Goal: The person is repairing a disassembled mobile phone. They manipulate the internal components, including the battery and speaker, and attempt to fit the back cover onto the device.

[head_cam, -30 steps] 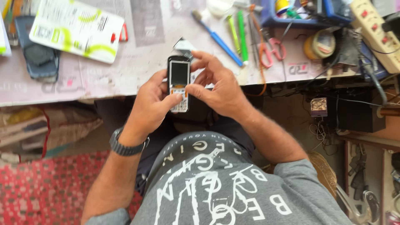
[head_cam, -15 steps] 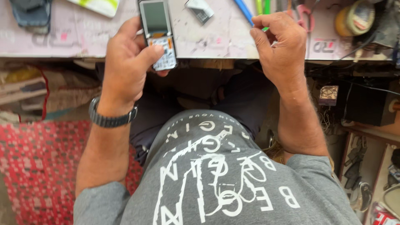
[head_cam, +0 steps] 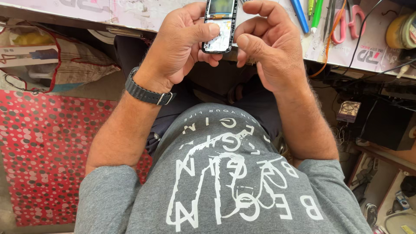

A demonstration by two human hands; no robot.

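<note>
Left hand (head_cam: 182,47) grips a small keypad phone (head_cam: 220,26), fingers wrapped behind it, thumb pressed on the keypad. Phone held upright over the bench (head_cam: 130,15) edge, top end cut off by the frame. Right hand (head_cam: 271,47) just beside the phone, fingers (head_cam: 247,43) curled and loose; possibly brushing its right edge, hard to tell. Dark watch (head_cam: 147,93) on left wrist. Blue pen (head_cam: 300,15), green pen (head_cam: 316,15) and pink-handled scissors (head_cam: 349,19) lie on the bench to the right.
</note>
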